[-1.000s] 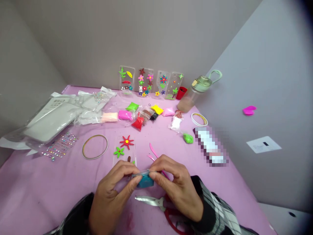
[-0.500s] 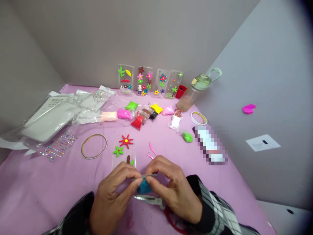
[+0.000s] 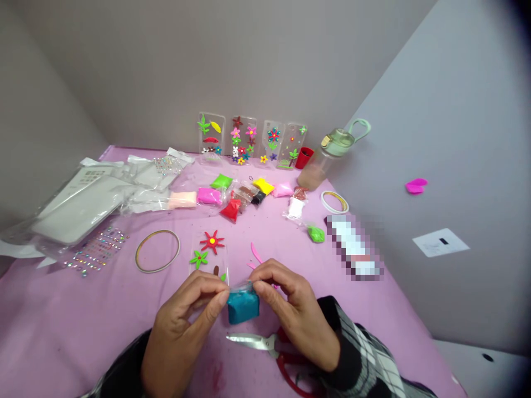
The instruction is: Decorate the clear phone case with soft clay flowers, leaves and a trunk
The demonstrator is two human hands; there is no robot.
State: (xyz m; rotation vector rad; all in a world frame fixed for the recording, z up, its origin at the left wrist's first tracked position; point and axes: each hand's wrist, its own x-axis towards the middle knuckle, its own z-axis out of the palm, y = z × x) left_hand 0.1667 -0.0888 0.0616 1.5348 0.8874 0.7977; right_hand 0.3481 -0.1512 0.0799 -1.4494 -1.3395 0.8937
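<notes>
A small clear packet of blue clay (image 3: pixel 243 305) is stretched between my two hands above the near part of the table. My left hand (image 3: pixel 188 326) pinches its upper left corner, and my right hand (image 3: pixel 296 312) pinches the upper right one. Below the packet lie scissors with red handles (image 3: pixel 290 359), partly under my right hand. Just beyond my hands is a clear phone case (image 3: pixel 228 257) bearing a red flower (image 3: pixel 212 241), a green flower (image 3: pixel 199 258) and a brown piece, its near end hidden. Pink tools (image 3: pixel 256 252) lie beside it, partly covered by my right hand.
Several decorated clear cases (image 3: pixel 244 138) stand at the back wall, beside a red cup (image 3: pixel 305 158) and a bottle (image 3: pixel 317 168). Colored clay packets (image 3: pixel 209 195) cross the middle. Packaged cases (image 3: pixel 83 210), gem stickers (image 3: pixel 97 251) and a tape ring (image 3: pixel 157 251) lie left; another ring (image 3: pixel 334 203) lies right.
My hands have moved apart, with the top of the blue packet now spread between them. More of the packet and of the scissors shows. The view has shifted slightly.
</notes>
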